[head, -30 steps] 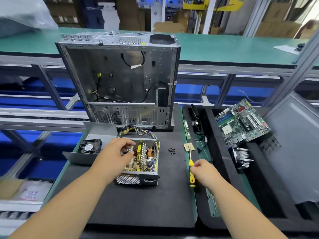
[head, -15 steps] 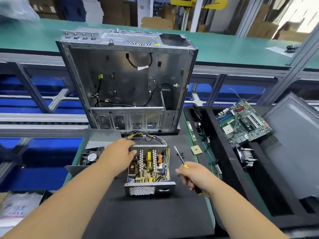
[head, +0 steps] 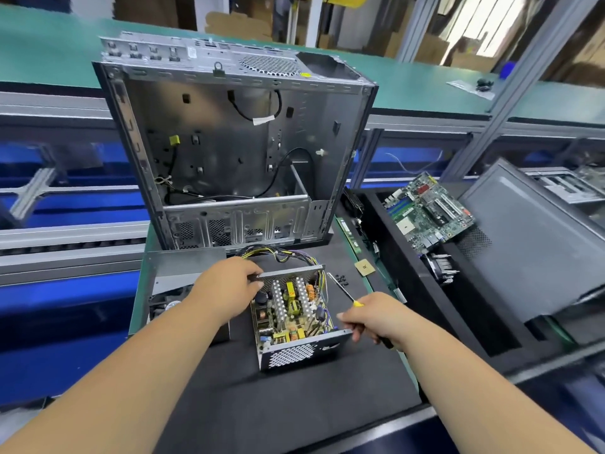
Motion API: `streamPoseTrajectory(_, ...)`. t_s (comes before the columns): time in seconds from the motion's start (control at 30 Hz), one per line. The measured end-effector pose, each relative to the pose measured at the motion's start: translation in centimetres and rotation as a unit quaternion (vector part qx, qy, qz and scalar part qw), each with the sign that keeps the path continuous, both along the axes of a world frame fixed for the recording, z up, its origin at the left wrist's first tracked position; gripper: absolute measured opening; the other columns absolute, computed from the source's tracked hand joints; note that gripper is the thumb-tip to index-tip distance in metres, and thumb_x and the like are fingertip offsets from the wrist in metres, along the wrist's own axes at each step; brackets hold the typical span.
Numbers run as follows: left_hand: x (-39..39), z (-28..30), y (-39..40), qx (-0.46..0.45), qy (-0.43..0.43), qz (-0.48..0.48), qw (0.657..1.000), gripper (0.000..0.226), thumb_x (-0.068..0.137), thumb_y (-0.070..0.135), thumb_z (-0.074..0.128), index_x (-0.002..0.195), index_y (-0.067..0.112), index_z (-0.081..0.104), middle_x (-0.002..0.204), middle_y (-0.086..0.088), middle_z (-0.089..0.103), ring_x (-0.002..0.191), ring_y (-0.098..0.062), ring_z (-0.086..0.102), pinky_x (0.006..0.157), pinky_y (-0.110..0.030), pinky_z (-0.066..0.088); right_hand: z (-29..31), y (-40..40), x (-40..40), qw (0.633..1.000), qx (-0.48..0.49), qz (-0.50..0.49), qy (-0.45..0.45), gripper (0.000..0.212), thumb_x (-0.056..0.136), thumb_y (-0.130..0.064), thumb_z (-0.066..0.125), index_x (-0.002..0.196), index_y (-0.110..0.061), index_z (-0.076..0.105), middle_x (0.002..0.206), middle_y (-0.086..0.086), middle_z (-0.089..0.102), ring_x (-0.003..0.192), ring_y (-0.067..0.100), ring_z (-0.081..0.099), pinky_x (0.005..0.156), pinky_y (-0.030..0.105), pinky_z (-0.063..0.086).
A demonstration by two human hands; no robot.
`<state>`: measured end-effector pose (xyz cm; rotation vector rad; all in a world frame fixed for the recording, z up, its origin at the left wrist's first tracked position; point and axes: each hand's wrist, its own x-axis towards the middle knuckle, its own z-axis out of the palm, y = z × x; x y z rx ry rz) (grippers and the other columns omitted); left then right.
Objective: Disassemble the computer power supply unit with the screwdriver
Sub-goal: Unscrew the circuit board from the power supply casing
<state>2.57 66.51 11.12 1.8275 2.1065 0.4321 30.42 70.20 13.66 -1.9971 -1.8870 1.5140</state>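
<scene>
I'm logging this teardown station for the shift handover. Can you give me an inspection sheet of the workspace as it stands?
Surface: black mat on a green bench.
Job's things: power supply unit, cover off, circuit board exposed; screwdriver, shaft pointing away from the person.
Clutter: removed cover with fan at left; loose screws; CPU chip; empty computer case standing behind.
Hands: left hand holds the unit's far wall; right hand grips the screwdriver.
Cables: wire bundle trails from the unit's far end.
Surroundings: motherboard and heatsink in a black tray at right.
</scene>
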Motion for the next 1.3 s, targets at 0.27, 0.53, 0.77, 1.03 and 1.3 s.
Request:
streamPoseTrajectory(0.27, 0.5, 0.2, -1.3, -0.005, 0.019, -0.015, 1.0, 0.031, 0.088, 0.047, 0.064, 0.118, 0.038, 0.067, 0.116, 0.015, 0.063, 0.104, -0.012, 0.06, 0.084, -0.028, 0.049, 0.0, 1.3, 0.5, 0.996, 0.073, -0.027, -0.052, 0.025, 0.084, -0.028, 0.07, 0.069, -0.014, 0.056, 0.061, 0.004, 0.062, 0.046, 0.019, 0.044, 0.047, 0.02, 0.034)
streamPoseTrajectory(0.53, 1.7, 0.8, -2.0, -0.023, 0.004, 0.022, 0.999, 0.017, 0.092, 0.046, 0.056, 0.098, 0.039, 0.071, 0.099, 0.019, 0.068, 0.094, -0.009, 0.061, 0.081, -0.03, 0.052, -0.5, 3.8, 1.5, 0.993, 0.09, -0.001, -0.08, 0.04, 0.085, -0.029, 0.073, 0.077, -0.025, 0.034, 0.07, -0.004, 0.046, 0.054, 0.012, 0.04, 0.047, 0.024, 0.031)
streamPoseTrajectory(0.77, 0.1, 0.6, 0.3, 0.004, -0.007, 0.103, 0.995, 0.027, 0.091, 0.032, 0.063, 0.116, 0.024, 0.06, 0.117, 0.0, 0.057, 0.106, -0.021, 0.057, 0.091, -0.036, 0.048, -0.3, 3.2, 1.5, 0.999, 0.033, -0.015, -0.023, 0.033, 0.091, -0.027, 0.065, 0.115, -0.009, 0.051, 0.063, 0.001, 0.066, 0.046, 0.014, 0.044, 0.039, 0.014, 0.03)
streamPoseTrajectory(1.03, 0.4, -0.8, 4.9, 0.015, 0.073, 0.039, 0.996, 0.071, 0.089, 0.028, 0.068, 0.149, 0.021, 0.032, 0.144, -0.006, 0.042, 0.13, -0.03, 0.042, 0.107, -0.043, 0.04, -0.8, 2.5, 1.6, 0.998, 0.019, -0.062, 0.02, 0.049, 0.093, -0.023, 0.064, 0.133, -0.005, 0.043, 0.07, 0.008, 0.071, 0.052, 0.016, 0.052, 0.046, 0.024, 0.034)
streamPoseTrajectory(1.3, 0.3, -1.3, 8.5, -0.014, 0.254, -0.029, 0.967, 0.033, 0.091, 0.023, 0.059, 0.124, 0.02, 0.054, 0.122, -0.003, 0.056, 0.111, -0.026, 0.052, 0.09, -0.039, 0.045, -0.9, 1.6, 1.2, 0.995, -0.022, -0.086, 0.052, 0.046, 0.097, -0.026, 0.06, 0.131, -0.005, 0.037, 0.086, 0.016, 0.071, 0.031, 0.008, 0.04, 0.041, 0.019, 0.032)
